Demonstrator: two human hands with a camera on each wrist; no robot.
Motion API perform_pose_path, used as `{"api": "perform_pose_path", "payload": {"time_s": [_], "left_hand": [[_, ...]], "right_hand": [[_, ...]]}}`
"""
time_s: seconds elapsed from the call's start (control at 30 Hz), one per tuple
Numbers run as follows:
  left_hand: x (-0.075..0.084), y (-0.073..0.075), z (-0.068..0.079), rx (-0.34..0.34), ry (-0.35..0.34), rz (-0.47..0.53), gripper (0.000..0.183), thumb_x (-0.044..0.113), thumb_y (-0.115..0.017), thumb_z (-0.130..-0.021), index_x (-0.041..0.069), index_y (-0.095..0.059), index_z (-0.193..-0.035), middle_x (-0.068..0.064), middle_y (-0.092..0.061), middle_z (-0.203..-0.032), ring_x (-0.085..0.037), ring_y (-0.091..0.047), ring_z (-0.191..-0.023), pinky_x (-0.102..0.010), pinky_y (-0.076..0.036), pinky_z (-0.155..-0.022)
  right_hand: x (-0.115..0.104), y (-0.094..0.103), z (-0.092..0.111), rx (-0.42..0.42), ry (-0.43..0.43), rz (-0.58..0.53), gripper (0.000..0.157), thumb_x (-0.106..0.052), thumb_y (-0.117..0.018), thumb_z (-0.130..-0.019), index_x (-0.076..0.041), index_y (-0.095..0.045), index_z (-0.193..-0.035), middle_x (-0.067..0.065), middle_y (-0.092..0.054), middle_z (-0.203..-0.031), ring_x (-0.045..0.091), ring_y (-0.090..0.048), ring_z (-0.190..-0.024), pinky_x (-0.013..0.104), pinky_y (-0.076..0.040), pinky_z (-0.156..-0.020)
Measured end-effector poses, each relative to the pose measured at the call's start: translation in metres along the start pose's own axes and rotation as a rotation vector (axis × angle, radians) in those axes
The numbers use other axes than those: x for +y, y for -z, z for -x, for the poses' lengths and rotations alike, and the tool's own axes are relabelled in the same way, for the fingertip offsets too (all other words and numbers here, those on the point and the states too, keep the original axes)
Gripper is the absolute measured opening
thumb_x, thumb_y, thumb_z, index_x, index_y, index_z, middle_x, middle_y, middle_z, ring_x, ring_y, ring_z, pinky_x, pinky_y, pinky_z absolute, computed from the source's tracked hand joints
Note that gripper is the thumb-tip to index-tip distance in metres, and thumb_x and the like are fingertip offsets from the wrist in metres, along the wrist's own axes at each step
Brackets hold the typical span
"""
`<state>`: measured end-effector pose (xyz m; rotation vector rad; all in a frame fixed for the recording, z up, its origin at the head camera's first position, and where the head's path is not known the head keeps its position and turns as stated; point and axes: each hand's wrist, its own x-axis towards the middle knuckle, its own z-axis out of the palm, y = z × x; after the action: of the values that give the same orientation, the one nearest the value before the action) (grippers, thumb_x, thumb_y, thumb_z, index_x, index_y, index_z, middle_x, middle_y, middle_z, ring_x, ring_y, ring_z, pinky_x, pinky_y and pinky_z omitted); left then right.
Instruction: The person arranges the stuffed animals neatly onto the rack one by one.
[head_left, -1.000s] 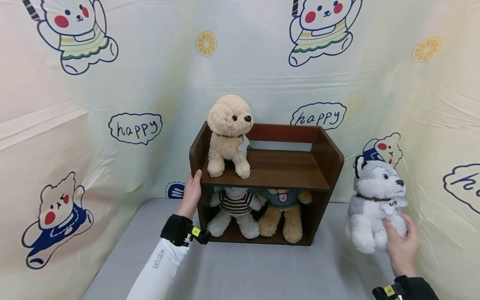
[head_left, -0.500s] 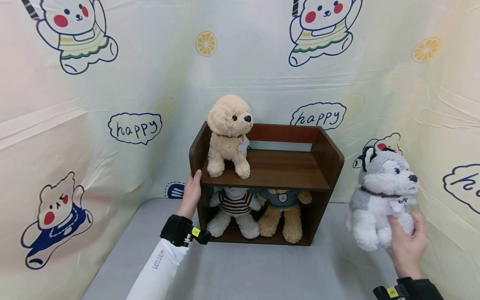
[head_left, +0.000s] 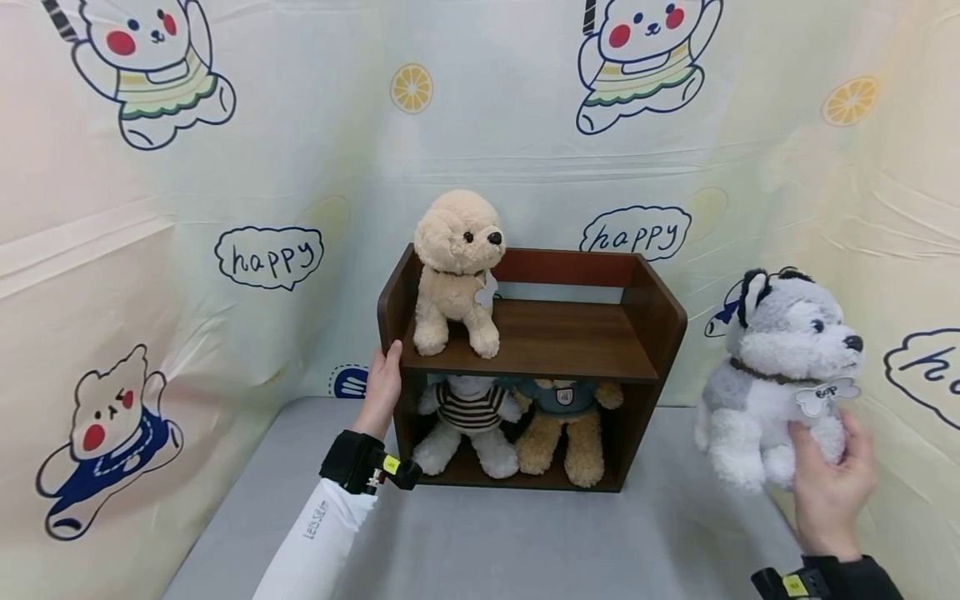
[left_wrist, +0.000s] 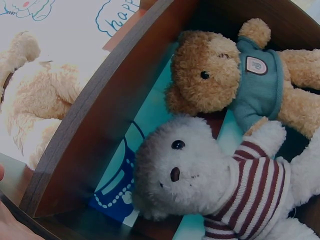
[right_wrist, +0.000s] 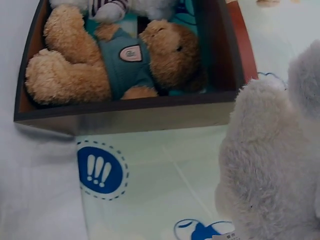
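Note:
In the head view my right hand (head_left: 834,496) grips a grey-and-white plush husky (head_left: 791,337) low on its body, raised above the table at the right. The husky wears a dark collar with a bone-shaped tag. My left hand (head_left: 381,390) holds the left side panel of a dark brown two-tier wooden shelf (head_left: 577,337). A cream plush dog (head_left: 457,233) sits on the upper tier at the left. Below it sit a white plush bear (left_wrist: 180,165) in a striped sweater and a tan plush bear (left_wrist: 205,70) in a teal top. The right wrist view shows the husky's furry side but not my fingers.
The shelf stands on a grey-covered table (head_left: 525,542). Behind and on both sides hangs a pale printed curtain (head_left: 487,158) with cartoon bears and lettering. Bare board shows on the upper tier to the right of the cream dog.
My right hand has moved right and slightly up with the husky, which now faces farther right and looks larger. My left hand, the shelf and its plush toys have stayed put.

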<state>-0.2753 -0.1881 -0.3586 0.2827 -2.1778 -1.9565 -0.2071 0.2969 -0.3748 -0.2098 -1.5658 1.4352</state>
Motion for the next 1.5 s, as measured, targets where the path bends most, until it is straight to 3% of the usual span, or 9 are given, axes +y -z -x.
{"api": "perform_pose_path", "payload": {"time_s": [0.3, 0.5, 0.73, 0.83, 1.2, 1.5], "left_hand": [[0.0, -0.002, -0.001, 0.002, 0.014, 0.005, 0.06, 0.044, -0.026, -0.098, 0.011, -0.01, -0.146, -0.012, -0.015, -0.15, -0.027, -0.013, -0.136, -0.05, -0.012, -0.108], [0.0, -0.002, -0.001, 0.008, 0.008, -0.002, 0.059, 0.043, -0.026, -0.098, 0.011, -0.012, -0.146, -0.013, -0.016, -0.149, -0.029, -0.015, -0.136, -0.052, -0.012, -0.107], [-0.001, -0.001, 0.0, -0.002, -0.002, -0.003, 0.059, 0.044, -0.025, -0.098, 0.011, -0.011, -0.146, -0.013, -0.016, -0.149, -0.029, -0.014, -0.136, -0.052, -0.012, -0.107], [-0.001, -0.001, 0.0, -0.001, -0.001, -0.005, 0.06, 0.044, -0.025, -0.098, 0.01, -0.011, -0.146, -0.014, -0.016, -0.149, -0.029, -0.014, -0.136, -0.051, -0.012, -0.108], [-0.002, -0.001, -0.001, 0.001, -0.001, -0.01, 0.06, 0.044, -0.026, -0.098, 0.009, -0.012, -0.145, -0.014, -0.016, -0.149, -0.028, -0.013, -0.136, -0.05, -0.012, -0.108], [-0.002, 0.0, -0.001, -0.002, -0.002, -0.01, 0.06, 0.045, -0.026, -0.098, 0.01, -0.012, -0.145, -0.014, -0.016, -0.149, -0.028, -0.013, -0.136, -0.05, -0.013, -0.108]], "right_hand": [[-0.023, -0.003, -0.003, -0.019, 0.07, -0.102, 0.042, 0.011, -0.061, -0.076, -0.002, -0.058, -0.117, 0.006, -0.058, -0.11, 0.009, -0.055, -0.091, 0.011, -0.045, -0.071], [-0.032, -0.006, -0.003, -0.025, 0.1, -0.178, 0.041, 0.012, -0.061, -0.075, 0.003, -0.057, -0.116, 0.006, -0.059, -0.107, 0.01, -0.057, -0.088, 0.012, -0.046, -0.069], [-0.038, -0.016, 0.0, -0.061, 0.198, -0.445, 0.039, 0.016, -0.059, -0.073, 0.009, -0.056, -0.111, 0.015, -0.059, -0.105, 0.015, -0.058, -0.087, 0.016, -0.047, -0.069], [-0.043, -0.02, 0.001, -0.094, 0.213, -0.495, 0.04, 0.017, -0.057, -0.074, 0.009, -0.055, -0.113, 0.015, -0.058, -0.105, 0.017, -0.058, -0.089, 0.016, -0.047, -0.07], [-0.058, -0.038, 0.008, -0.159, 0.195, -0.569, 0.04, 0.015, -0.055, -0.076, 0.008, -0.052, -0.116, 0.013, -0.055, -0.105, 0.017, -0.056, -0.088, 0.017, -0.047, -0.068], [-0.064, -0.051, 0.014, -0.154, 0.204, -0.387, 0.042, 0.005, -0.059, -0.08, 0.001, -0.052, -0.121, 0.018, -0.052, -0.111, 0.02, -0.055, -0.091, 0.017, -0.048, -0.07]]}}
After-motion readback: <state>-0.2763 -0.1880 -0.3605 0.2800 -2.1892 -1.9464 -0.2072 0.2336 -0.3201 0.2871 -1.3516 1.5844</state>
